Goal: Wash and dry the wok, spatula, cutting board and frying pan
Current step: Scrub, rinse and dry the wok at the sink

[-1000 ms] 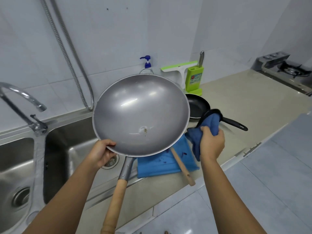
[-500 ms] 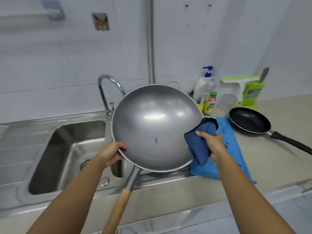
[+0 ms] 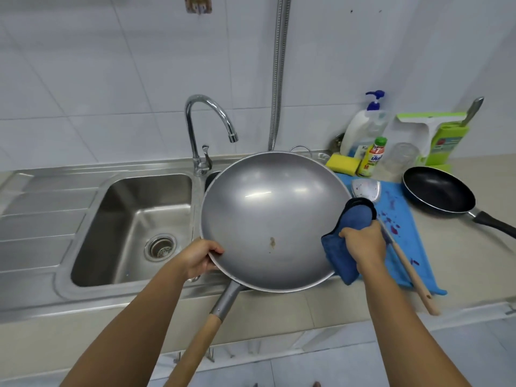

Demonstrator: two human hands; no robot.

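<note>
Wok (image 3: 270,216) is held mid-frame by its rim in the curled left grip (image 3: 198,258), and the blue cloth (image 3: 337,258) bunched in the right grip (image 3: 364,244) has been brought onto its right edge for drying.

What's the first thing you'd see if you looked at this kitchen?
The big round grey metal wok fills the middle, tipped toward the camera, with the left hand gripping its rim. At its right edge the right hand holds a dark blue cloth against it. Farther right, a black frying pan sits on the counter beside a blue cutting board.
</note>
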